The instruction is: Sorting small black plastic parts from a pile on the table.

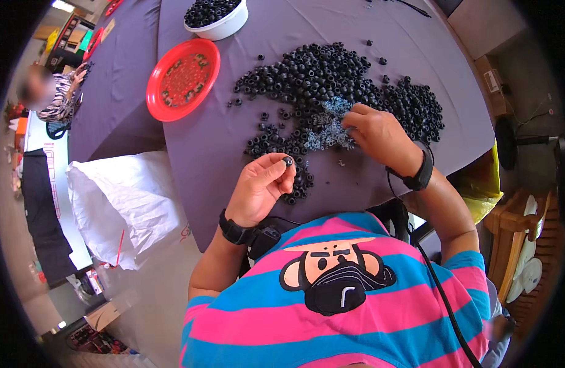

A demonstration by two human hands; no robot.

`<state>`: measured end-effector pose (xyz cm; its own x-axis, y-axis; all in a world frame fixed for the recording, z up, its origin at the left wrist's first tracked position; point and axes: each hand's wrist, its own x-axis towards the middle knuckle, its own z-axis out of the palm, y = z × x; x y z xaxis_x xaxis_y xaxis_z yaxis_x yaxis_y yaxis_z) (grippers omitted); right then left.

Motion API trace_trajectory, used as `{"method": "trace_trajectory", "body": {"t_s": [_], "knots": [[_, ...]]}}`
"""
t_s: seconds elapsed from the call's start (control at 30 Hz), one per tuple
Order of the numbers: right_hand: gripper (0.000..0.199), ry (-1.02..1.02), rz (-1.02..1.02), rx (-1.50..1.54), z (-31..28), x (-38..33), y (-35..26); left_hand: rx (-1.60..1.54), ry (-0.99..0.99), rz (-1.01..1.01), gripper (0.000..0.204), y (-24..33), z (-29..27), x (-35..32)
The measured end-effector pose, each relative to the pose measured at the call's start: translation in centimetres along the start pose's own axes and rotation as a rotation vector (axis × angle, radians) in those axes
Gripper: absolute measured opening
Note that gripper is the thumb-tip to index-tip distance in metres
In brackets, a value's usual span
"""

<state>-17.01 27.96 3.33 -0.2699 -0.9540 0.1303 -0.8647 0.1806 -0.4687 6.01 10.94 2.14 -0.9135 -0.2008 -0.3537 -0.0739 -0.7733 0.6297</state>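
Observation:
Between the thumb and fingers of my left hand (258, 187) is a small black ring-shaped part (288, 161) with a hole through it. My right hand (377, 135) reaches down to a small heap of clear bluish plastic pieces (325, 132); its fingers are bent together at the edge of this heap, and whether they pinch a piece is hidden. Around and behind the clear pieces spreads a large pile of the same black ring-shaped parts (313, 70). Several loose black parts lie near my left fingertips.
A red plastic dish (153, 92) with a patterned bottom stands left of the pile. Behind it is a white tub (227, 26) full of black parts. A white sack (123, 196) hangs by the grey-covered table (203, 135). Another person (58, 95) works at the far left.

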Motion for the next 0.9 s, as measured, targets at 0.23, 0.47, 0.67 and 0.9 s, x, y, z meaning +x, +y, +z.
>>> {"method": "trace_trajectory", "body": {"t_s": [0.23, 0.47, 0.67, 0.9], "knots": [[0.012, 0.085, 0.027, 0.107, 0.2, -0.4, -0.4, -0.071, 0.047, 0.019, 0.016, -0.1, -0.7, -0.2], [0.01, -0.043, -0.151, 0.098, 1.7, 1.6, -5.1, -0.105, 0.07, 0.04, 0.016, -0.1, -1.5, -0.8], [0.009, -0.131, -0.216, 0.034, 3.1, 2.8, -5.6, -0.133, 0.097, 0.043, 0.015, -0.1, -2.1, -1.2], [0.007, -0.153, -0.122, -0.01, 2.0, 3.2, -5.3, -0.148, 0.105, 0.032, 0.015, -0.3, -2.6, -1.1]]}}
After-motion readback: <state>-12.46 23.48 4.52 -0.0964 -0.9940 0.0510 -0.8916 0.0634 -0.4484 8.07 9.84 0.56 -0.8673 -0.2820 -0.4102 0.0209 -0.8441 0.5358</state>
